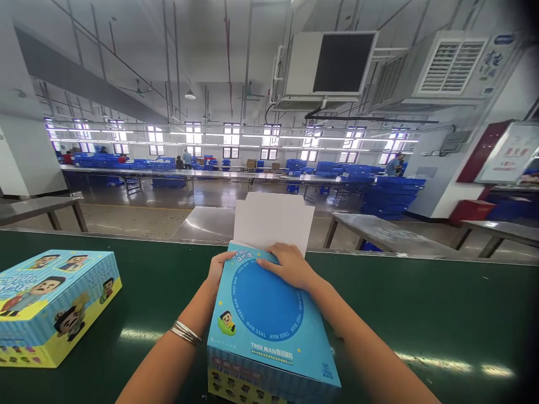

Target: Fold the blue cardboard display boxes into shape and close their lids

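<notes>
In front of me on the green surface lies a light-blue printed cardboard box with a large dark-blue circle on top and a yellow band on its near side. Its white end flap stands up at the far end. My left hand holds the far left edge, its fingers partly hidden. My right hand rests on the far part of the top, thumb out on the print and fingers bent over the edge by the flap. What the fingertips touch inside that edge is hidden.
A second printed box, closed, stands on the green work surface at the left. Beyond its far edge are metal tables. Stacked blue crates and a few people are farther back.
</notes>
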